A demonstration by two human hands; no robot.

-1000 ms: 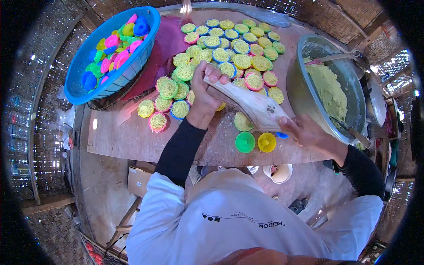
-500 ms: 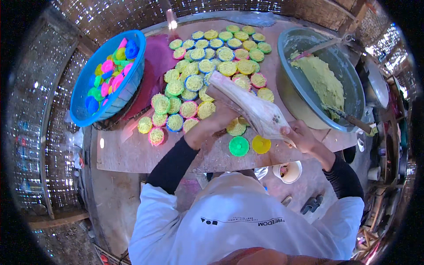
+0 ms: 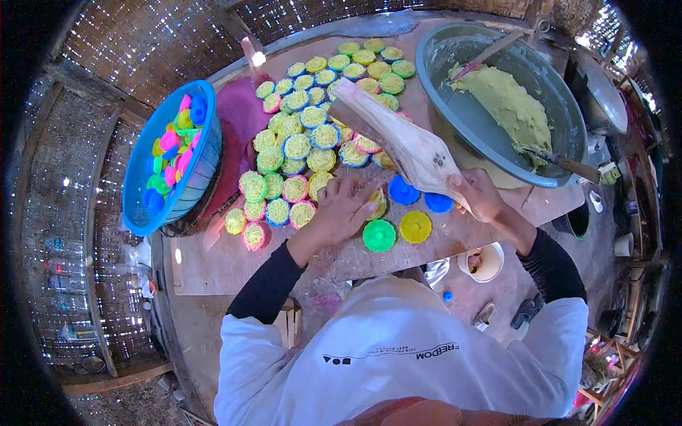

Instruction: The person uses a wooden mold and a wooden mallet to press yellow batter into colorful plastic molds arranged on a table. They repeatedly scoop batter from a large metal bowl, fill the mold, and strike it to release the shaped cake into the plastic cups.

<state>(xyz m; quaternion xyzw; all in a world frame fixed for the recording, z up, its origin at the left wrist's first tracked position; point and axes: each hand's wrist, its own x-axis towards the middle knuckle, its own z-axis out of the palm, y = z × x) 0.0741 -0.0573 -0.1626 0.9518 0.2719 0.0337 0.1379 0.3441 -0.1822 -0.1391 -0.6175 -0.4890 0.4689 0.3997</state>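
Note:
My right hand [image 3: 479,195] is closed around the narrow end of a long, pale press-like tool [image 3: 408,138] with dark dots near its grip. The tool slants over the table, its broad end above the filled cups. My left hand [image 3: 339,211] is low over the cups with fingers apart, their tips beside a filled yellow-green cup [image 3: 381,204]; whether they touch it I cannot tell. Close by lie an empty green cup mould [image 3: 379,236], a yellow cup mould [image 3: 415,226] and two blue cup moulds [image 3: 403,190]. Many scalloped cups [image 3: 295,146] hold pale yellow-green strands.
A blue basket [image 3: 130,206] of coloured moulds stands at the left. At the right, a big grey-green basin [image 3: 574,153] holds pale green dough [image 3: 508,106] and a wooden-handled tool [image 3: 575,168]. A white bucket [image 3: 490,264] sits below the table edge [image 3: 213,292].
My left hand has moved away from the tool, down and left, and its fingers have spread. Two blue moulds now show beside the tool. The view has shifted a little.

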